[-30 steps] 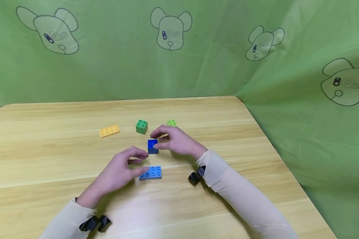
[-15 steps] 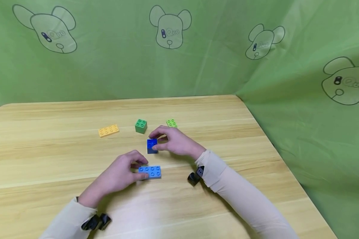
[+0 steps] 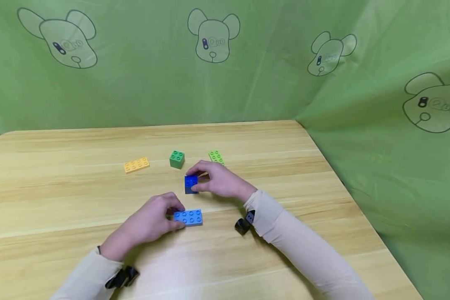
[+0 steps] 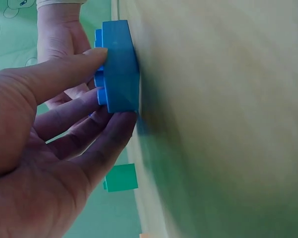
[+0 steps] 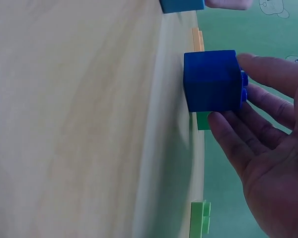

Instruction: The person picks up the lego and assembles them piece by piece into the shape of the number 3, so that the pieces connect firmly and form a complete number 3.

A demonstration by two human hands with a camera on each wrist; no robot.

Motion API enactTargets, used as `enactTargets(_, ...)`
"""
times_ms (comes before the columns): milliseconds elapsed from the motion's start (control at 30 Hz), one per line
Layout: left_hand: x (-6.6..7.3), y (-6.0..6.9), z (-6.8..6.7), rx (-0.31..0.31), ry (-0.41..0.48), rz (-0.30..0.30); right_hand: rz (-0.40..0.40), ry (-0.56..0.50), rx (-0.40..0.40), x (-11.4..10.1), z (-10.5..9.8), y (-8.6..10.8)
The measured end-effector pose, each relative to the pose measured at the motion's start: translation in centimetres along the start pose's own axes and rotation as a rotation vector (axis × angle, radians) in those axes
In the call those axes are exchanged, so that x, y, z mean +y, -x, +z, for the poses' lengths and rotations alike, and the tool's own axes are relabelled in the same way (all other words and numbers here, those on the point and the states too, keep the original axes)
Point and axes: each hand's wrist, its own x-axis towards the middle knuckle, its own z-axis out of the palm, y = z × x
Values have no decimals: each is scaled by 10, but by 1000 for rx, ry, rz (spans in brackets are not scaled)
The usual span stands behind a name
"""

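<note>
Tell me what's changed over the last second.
The left hand came down, and its thumb and fingers now hold the left end of the light blue brick. The right hand eased slightly nearer the person at the dark blue brick, baring more of the lime plate. All the bricks and the yellow plate stayed put.

Toward the far edge of the desk (image 3: 60, 196), the right hand (image 3: 221, 179) hides the near end of the lime brick (image 3: 216, 156) — the head view crops the desk's near edge.
</note>
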Motion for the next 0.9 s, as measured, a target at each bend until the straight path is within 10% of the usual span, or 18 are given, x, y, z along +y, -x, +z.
enactTargets(900,-3,2,-2,-9,-20,49,-40,-13,44,-2,-13,10)
